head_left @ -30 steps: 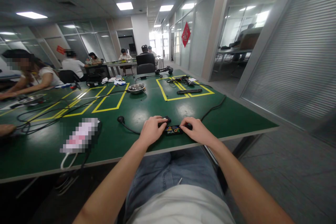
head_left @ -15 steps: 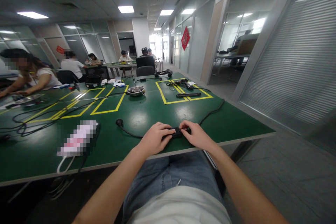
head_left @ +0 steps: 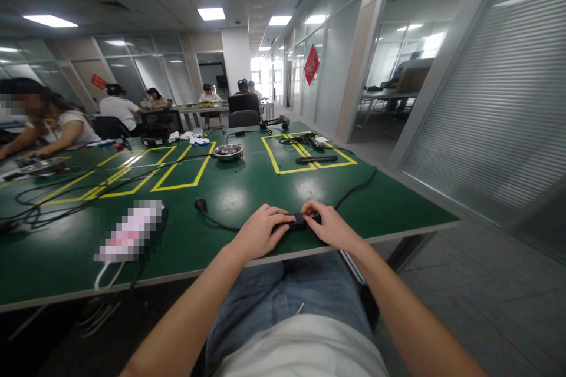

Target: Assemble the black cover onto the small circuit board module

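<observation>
At the table's near edge lies a small black box with a ribbed top, a cord at each end. My left hand is closed around its left part, fingers over the top and thumb along the near side. My right hand pinches at the right end, where a dark piece shows under the fingers; I cannot tell whether that is a connector or the box's end. From the left side a black cord runs to a round power plug. Another black cord leads from the right hand toward the far right.
A metal bowl with small parts stands farther back. Yellow tape outlines mark the green table; a black bar and tangled cables lie inside one. A blurred pinkish object lies left. A co-worker sits at the left.
The view has shifted very slightly. Both hands keep the same hold on the black box.
</observation>
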Tool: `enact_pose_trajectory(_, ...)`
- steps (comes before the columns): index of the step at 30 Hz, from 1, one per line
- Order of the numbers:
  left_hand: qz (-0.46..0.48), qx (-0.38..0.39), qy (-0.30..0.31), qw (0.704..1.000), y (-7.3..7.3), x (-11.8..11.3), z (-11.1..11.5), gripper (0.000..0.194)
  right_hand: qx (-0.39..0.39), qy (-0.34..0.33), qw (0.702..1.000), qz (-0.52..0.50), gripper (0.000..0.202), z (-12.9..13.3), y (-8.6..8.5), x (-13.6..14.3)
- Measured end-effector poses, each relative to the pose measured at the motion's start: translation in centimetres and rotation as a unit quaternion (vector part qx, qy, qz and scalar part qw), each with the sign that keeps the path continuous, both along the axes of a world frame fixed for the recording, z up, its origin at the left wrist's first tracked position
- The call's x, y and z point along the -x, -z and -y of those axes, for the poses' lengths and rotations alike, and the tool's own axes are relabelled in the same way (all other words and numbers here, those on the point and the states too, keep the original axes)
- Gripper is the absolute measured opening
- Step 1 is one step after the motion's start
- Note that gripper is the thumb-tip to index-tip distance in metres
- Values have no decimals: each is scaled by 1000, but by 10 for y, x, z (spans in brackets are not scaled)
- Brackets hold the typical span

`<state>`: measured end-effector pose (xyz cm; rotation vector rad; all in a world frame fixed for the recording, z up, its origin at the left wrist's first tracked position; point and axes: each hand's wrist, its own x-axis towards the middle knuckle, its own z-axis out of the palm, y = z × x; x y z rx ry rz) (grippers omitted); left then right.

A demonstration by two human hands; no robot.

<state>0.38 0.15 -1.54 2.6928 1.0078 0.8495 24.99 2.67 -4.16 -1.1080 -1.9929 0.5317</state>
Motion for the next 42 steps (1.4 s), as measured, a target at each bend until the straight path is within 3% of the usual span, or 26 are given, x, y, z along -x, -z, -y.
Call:
enact_pose_trajectory(12,25,12,-9,1000,3,-1,-2,25,2,6,1000,16,8,-2,0,-2)
enact_pose_trajectory(18,68,22,-192,979,7,-2,-11,15,4,4,1000,21,8,-1,2,-3)
enact_pose_trajectory(20,49,38,-218,974,8,-1,-14,13,5,5,1000,28,6,0,1,-2)
enact_pose_trajectory(25,47,5,-179,983,2,2,-5,12,4,-8,1000,23,3,4,-3,1)
enact_pose_trajectory(31,-49,43,-173,983,-5,4,8,7,32,-9,999,10,5,9,-5,6)
enact_pose_trajectory(42,-1,51,-183,982,-6,7,3,14,58,-14,998,-33,13,8,-9,6)
